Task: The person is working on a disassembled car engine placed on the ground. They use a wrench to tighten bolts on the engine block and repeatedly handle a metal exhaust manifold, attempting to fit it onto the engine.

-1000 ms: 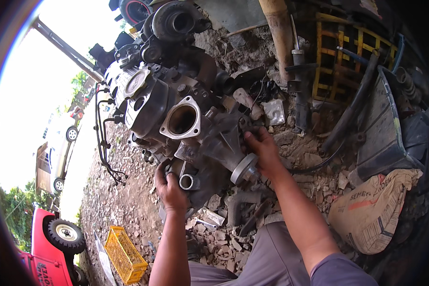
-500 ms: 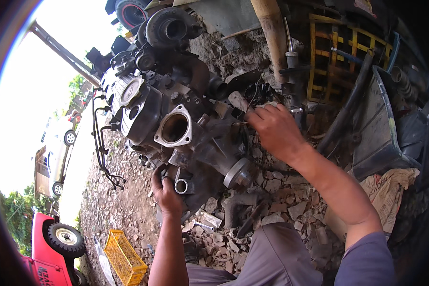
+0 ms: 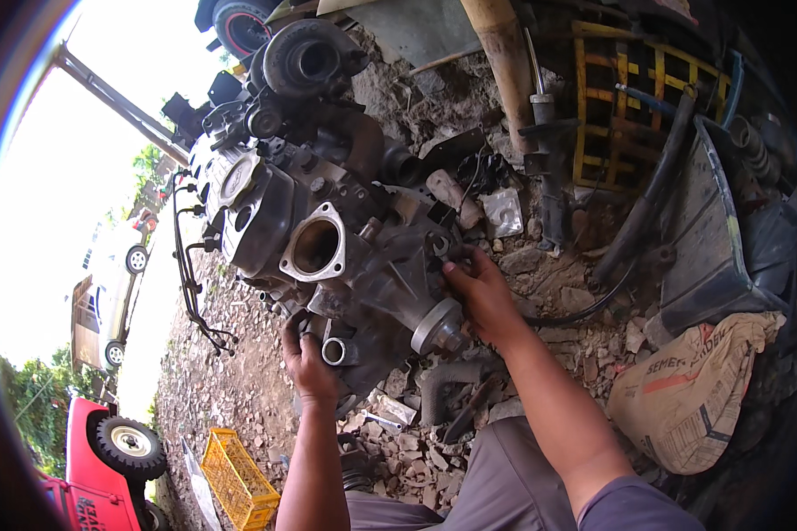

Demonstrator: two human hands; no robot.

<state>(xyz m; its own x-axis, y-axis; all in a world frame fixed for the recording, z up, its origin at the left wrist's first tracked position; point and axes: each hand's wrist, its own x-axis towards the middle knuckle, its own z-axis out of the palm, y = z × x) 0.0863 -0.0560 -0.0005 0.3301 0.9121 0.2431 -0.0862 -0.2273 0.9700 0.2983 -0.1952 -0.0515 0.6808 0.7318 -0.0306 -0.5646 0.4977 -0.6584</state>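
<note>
A greasy engine (image 3: 266, 217) stands before me, with a square flanged opening (image 3: 317, 242) in its front and a dark front cover (image 3: 390, 279). My left hand (image 3: 312, 367) is closed on the engine's lower left edge, next to a short round pipe stub (image 3: 336, 352); its fingertips are partly hidden. On the opposite side, my right hand (image 3: 487, 296) has its fingers curled against the cover's right edge, above a round pulley-like hub (image 3: 437, 327). A small metal lug (image 3: 437, 246) sits just above its fingertips. A turbocharger (image 3: 305, 60) tops the engine, and thin metal pipes (image 3: 184, 265) hang at its left.
Broken stones cover the ground below, with a wrench (image 3: 383, 420) and a black curved hose (image 3: 443, 385) on them. A paper sack (image 3: 695, 389) and a dark bin (image 3: 704, 221) stand at right. A yellow crate (image 3: 239, 482) and a red vehicle (image 3: 97, 465) are at lower left.
My right hand has come down and left, from beside the engine's upper right to the cover's right edge. My left hand keeps its hold. The view has shifted slightly.
</note>
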